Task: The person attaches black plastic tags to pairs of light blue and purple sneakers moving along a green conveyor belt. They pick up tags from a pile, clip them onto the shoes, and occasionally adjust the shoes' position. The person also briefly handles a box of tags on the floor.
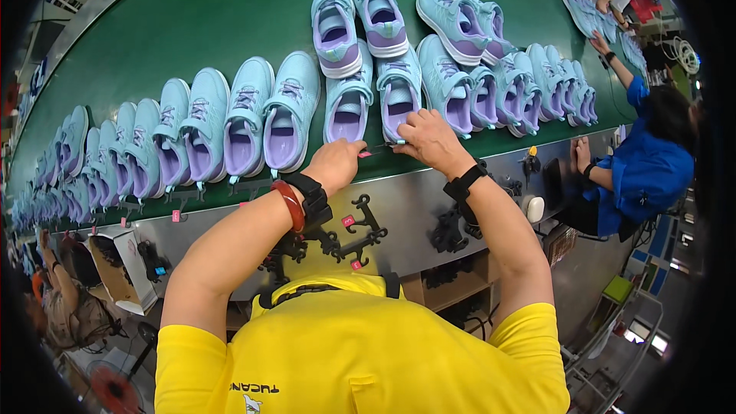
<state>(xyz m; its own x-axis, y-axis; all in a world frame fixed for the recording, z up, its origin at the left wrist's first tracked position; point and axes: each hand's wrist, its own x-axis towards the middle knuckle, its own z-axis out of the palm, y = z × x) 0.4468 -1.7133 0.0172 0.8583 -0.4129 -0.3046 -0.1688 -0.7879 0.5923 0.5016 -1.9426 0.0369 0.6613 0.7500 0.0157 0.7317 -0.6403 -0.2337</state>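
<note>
Two light-blue shoes with lilac insides stand side by side before me, heels toward me: a left one (349, 116) and a right one (400, 101). A thin black plastic shoe hanger (389, 145) with a pink tag (365, 154) lies across the gap at their heels. My left hand (337, 165) is closed on the hanger's left end, by the left shoe's heel; its fingertips are partly hidden. My right hand (434, 141) pinches the right shoe's heel edge, fingers over the rim and thumb below, beside the hanger's right end.
Rows of matching shoes (293, 119) line the green belt (230, 0) on both sides; another pair (335, 31) rests on the fronts of mine. Loose black hangers (364, 234) lie on the metal ledge (414, 207). A co-worker in blue (648, 161) reaches over the belt at right.
</note>
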